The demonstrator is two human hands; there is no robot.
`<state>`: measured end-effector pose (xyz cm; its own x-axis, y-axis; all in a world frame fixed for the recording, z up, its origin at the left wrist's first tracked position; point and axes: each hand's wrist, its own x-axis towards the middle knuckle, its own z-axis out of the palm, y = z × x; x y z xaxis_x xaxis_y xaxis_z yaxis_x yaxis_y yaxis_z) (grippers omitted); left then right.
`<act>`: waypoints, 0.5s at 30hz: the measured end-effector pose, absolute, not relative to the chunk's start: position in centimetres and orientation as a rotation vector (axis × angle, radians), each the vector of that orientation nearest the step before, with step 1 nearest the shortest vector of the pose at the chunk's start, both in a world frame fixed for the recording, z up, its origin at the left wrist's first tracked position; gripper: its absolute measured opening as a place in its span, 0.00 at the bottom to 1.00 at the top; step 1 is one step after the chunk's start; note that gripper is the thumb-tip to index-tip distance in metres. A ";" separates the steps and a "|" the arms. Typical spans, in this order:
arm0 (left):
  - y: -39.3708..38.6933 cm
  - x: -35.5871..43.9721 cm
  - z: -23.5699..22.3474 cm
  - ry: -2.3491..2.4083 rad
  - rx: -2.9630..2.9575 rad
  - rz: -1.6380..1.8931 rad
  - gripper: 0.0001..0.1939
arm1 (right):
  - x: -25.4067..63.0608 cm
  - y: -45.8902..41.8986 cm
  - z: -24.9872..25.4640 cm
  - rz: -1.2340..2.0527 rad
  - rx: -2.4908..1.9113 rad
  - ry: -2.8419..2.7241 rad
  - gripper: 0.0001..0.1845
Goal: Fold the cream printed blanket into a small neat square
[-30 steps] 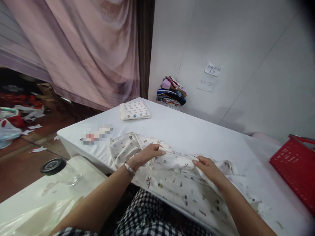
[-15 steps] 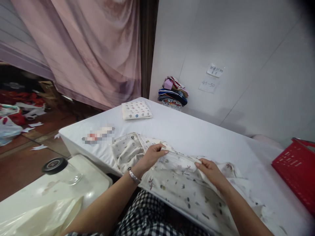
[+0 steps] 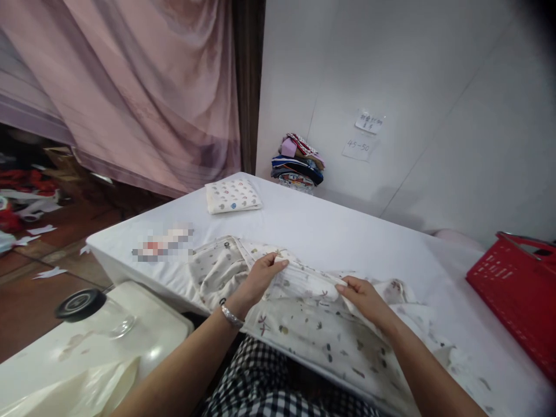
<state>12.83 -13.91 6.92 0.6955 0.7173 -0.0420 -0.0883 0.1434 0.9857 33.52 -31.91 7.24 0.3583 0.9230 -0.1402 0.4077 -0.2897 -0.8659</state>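
Note:
A thin white cloth [image 3: 321,324] printed with small plants and starfish-like shapes lies rumpled along the near side of the white table, part of it hanging over the edge towards me. My left hand [image 3: 262,277] pinches its upper edge near the middle, a silver bangle on the wrist. Farther right along the same edge, my right hand [image 3: 358,295] grips the fabric between thumb and fingers. Between both hands the edge is stretched fairly straight. Whether the piece is a garment or a blanket I cannot tell.
A folded patterned cloth [image 3: 233,196] rests at the table's [image 3: 304,223] far corner, a blurred-out item [image 3: 163,242] nearer. To the right stands a red plastic basket [image 3: 512,289]. At left, a black-lidded clear jar [image 3: 99,313] is on a white surface. Folded fabrics [image 3: 298,162] are stacked by the wall.
The whole scene has shifted slightly left in view as my head turned a little right. Both hands keep their hold on the cloth, almost unmoved relative to it.

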 end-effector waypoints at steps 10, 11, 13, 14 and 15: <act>-15.1 14.2 9.0 0.706 1.750 0.651 0.08 | 33.2 -31.6 7.4 0.760 -1.878 -1.169 0.16; -15.4 14.4 9.2 0.691 1.778 0.622 0.09 | 33.1 -31.6 7.4 0.756 -1.875 -1.171 0.16; -16.1 15.0 9.3 0.671 1.832 0.548 0.11 | 33.0 -31.6 7.5 0.756 -1.860 -1.182 0.16; -16.5 15.2 9.2 0.663 1.867 0.510 0.12 | 32.9 -31.6 7.7 0.759 -1.851 -1.188 0.15; -17.0 15.4 9.1 0.650 1.914 0.467 0.13 | 32.7 -31.6 7.8 0.760 -1.840 -1.196 0.15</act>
